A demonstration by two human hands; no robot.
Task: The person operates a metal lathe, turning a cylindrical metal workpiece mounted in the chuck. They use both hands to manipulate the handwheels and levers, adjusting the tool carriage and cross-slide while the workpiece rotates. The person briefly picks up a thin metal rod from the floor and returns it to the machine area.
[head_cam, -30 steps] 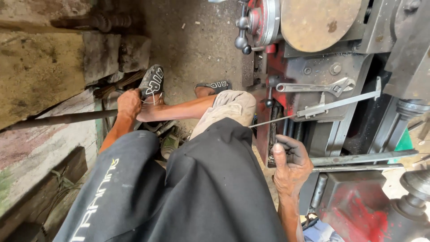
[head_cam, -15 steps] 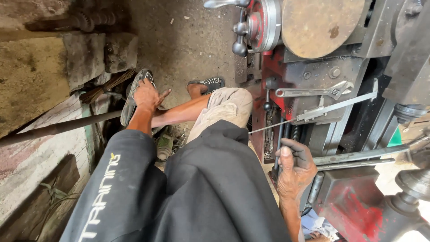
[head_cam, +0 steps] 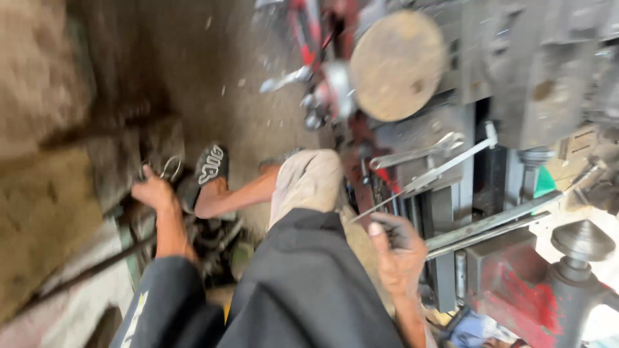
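Head view: blurred.
Left hand (head_cam: 153,191): fingers curled by a thin metal wire loop (head_cam: 171,167); grip unclear.
Right hand (head_cam: 400,254): fingers half-curled beside grey steel bars (head_cam: 490,225); contact unclear.

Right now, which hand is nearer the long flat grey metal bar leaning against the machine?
Right. The right hand is just beside the long flat grey metal bar; the left hand reaches far off, toward the floor.

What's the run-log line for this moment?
left hand: low, on a thin metal ring | right hand: by lathe, grip unclear | view: blurred
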